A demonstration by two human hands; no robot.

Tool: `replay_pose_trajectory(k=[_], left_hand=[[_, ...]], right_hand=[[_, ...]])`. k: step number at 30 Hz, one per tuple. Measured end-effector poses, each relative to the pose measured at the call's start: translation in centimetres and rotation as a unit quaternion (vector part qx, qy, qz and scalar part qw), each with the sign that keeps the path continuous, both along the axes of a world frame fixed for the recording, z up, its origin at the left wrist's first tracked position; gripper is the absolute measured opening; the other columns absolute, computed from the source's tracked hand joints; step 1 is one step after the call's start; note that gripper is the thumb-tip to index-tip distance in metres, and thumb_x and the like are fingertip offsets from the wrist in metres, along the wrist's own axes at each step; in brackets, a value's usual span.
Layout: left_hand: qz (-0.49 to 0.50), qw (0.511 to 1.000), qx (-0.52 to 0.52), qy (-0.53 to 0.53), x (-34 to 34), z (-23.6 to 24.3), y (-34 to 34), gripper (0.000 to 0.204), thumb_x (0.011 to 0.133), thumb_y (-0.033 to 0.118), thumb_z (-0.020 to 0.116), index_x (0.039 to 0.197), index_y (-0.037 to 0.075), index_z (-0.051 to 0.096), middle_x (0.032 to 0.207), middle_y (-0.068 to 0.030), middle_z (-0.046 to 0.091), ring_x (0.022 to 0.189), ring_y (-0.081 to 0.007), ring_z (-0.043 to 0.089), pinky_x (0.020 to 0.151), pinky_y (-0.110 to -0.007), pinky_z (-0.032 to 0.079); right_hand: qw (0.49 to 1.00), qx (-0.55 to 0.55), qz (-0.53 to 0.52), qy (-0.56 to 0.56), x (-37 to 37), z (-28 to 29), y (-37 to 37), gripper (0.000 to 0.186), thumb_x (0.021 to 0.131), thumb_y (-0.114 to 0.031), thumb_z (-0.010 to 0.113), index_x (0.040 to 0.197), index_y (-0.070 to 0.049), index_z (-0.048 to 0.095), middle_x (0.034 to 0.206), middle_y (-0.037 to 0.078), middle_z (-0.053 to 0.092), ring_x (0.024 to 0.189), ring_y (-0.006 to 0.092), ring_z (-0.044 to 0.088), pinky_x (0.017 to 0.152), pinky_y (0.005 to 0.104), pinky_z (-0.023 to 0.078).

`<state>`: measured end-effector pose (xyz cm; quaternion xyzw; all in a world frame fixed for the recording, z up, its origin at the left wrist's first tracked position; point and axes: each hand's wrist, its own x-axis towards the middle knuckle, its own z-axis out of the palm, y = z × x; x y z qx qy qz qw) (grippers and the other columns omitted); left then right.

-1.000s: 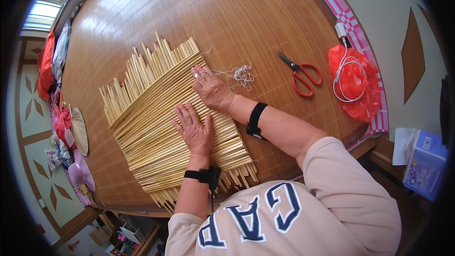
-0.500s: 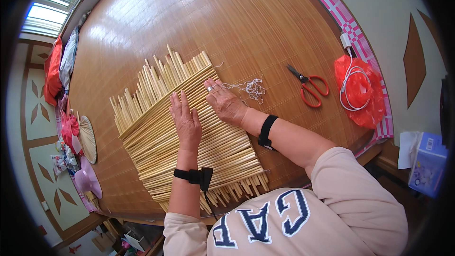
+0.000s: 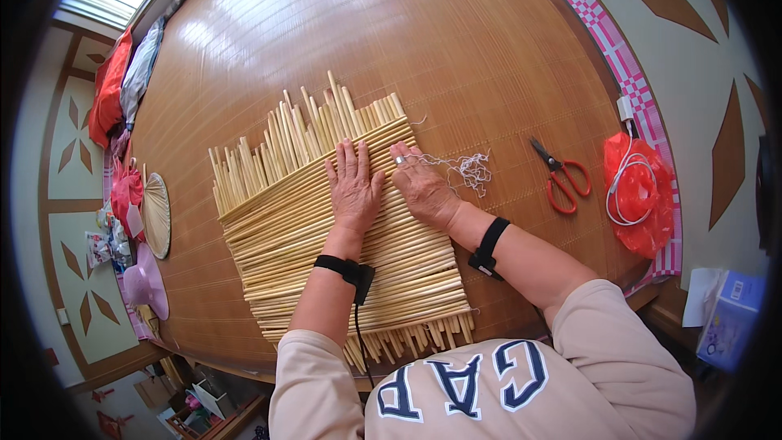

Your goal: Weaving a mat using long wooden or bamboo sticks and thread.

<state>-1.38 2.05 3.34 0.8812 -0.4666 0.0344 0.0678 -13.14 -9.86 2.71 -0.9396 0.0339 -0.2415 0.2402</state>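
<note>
A mat of pale wooden sticks [image 3: 326,253] lies in front of me, its sticks laid side by side in rows. Flat on its upper part rests my left hand [image 3: 356,189], fingers extended and thumb out to the side. Close to its right, my right hand [image 3: 425,189] presses down near the mat's right edge, with a ring on one finger and the fingers stretched forward. Thin white string [image 3: 471,171] runs from beside the right fingers into a loose tangle. Beyond the hands, loose upright sticks [image 3: 281,137] of uneven length stick out past the mat's far edge.
Red-handled scissors [image 3: 562,175] lie open right of the string. Farther right are a red plastic bag [image 3: 639,204] and a white cable [image 3: 617,195]. A woven fan [image 3: 156,216] and a pink hat [image 3: 147,283] sit along the left edge of the brown surface [image 3: 489,73].
My whole view has shifted, so the mat and scissors appear farther right. The left hand has turned flatter onto the sticks, its fingertips nearer the far edge. The right hand stays at the mat's right side.
</note>
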Motion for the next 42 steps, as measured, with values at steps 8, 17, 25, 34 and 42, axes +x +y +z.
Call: replay_pose_trajectory(k=[8,17,25,34,42], left_hand=[[0.011,1.0,0.0,0.019,-0.7,0.1,0.2,0.06,0.089,0.036,0.042,0.139,0.007,0.025,0.145,-0.017,0.019,0.136,-0.0295,0.013,0.109,-0.046,0.005],[-0.031,0.994,-0.085,0.063,0.9,-0.6,1.5,0.061,0.09,0.037,0.04,0.14,0.008,0.021,0.145,-0.0173,0.02,0.136,-0.0302,0.012,0.109,-0.046,0.008],[0.033,0.968,-0.214,0.128,0.6,7.0,15.0,0.056,0.094,0.032,0.039,0.141,0.01,0.018,0.146,-0.0129,0.018,0.137,-0.0271,0.01,0.11,-0.038,0.009],[0.129,0.986,0.026,0.101,-13.0,7.0,27.3,0.059,0.089,0.022,0.048,0.14,0.009,0.021,0.146,-0.0143,0.016,0.135,-0.0307,0.014,0.11,-0.044,0.012],[0.193,0.978,-0.026,0.078,-16.5,3.8,20.0,0.064,0.089,0.037,0.045,0.142,0.013,0.018,0.147,-0.0162,0.009,0.136,-0.0322,0.005,0.107,-0.052,0.003]], right_hand=[[1.0,-0.006,0.002,0.003,-0.5,-0.1,0.4,0.014,0.082,-0.005,0.042,0.092,0.002,0.049,0.129,0.028,0.04,0.126,0.0374,0.034,0.106,0.0454,0.025],[0.999,-0.027,0.012,-0.023,0.1,-0.4,0.6,0.017,0.082,-0.003,0.04,0.097,0.003,0.046,0.128,0.029,0.04,0.126,0.0388,0.034,0.106,0.0456,0.025],[0.999,-0.046,0.008,-0.012,0.4,-1.3,0.0,0.015,0.083,-0.002,0.039,0.096,0.0,0.045,0.128,0.029,0.04,0.125,0.0388,0.034,0.106,0.0456,0.024],[0.998,-0.058,0.016,-0.023,0.4,-1.3,0.3,0.014,0.085,-0.003,0.038,0.096,0.0,0.046,0.129,0.027,0.04,0.125,0.0387,0.034,0.107,0.0441,0.024],[0.998,-0.05,0.027,-0.023,0.5,-1.5,0.0,0.013,0.086,-0.004,0.04,0.096,0.0,0.048,0.128,0.028,0.041,0.124,0.0389,0.035,0.106,0.0442,0.025]])
